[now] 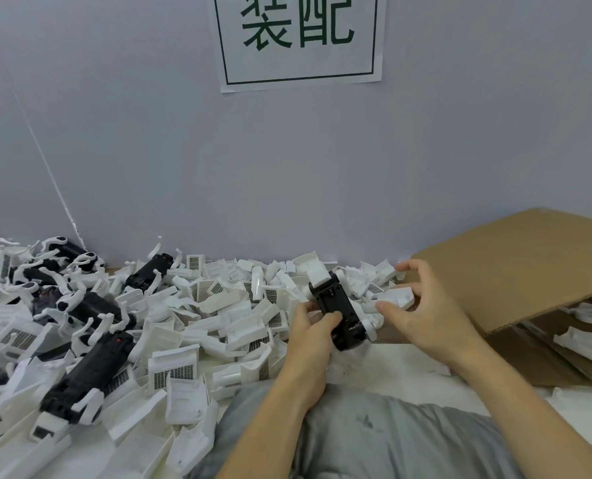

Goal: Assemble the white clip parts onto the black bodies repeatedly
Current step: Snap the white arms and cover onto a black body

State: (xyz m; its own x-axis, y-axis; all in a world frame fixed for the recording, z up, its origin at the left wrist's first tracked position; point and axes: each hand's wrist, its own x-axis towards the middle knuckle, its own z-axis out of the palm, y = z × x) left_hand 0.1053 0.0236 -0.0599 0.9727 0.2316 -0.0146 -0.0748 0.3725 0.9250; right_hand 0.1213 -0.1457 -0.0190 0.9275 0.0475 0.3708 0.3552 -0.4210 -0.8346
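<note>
While the left hand grips: the left hand (pixel 310 335) has its fingers and thumb curled round a black body (pixel 336 311), held up above the pile and tilted, its far end pointing away and to the left.
Fitted parts: a white clip part (pixel 317 271) sits at the far end of that body, and another white piece (pixel 365 318) runs along its right side — both touching it.
Right hand: the right hand (pixel 422 305) hovers just right of the body with fingers spread and lightly bent; its fingertips reach a loose white clip (pixel 396 295) on the heap, but whether they pinch it I cannot tell.
Loose stock: a heap of white clip parts (pixel 218 305) covers the table from the wall toward the person.
Finished pieces: black bodies with white arms (pixel 84 375) lie at the left, mixed among the white parts.
Right side: an open cardboard box (pixel 515 271) — its flap raised, a few white parts (pixel 585 344) inside.
Wall: a paper sign (pixel 299 39) with green characters.
Foreground: grey clothing (pixel 374 440) under both forearms.
</note>
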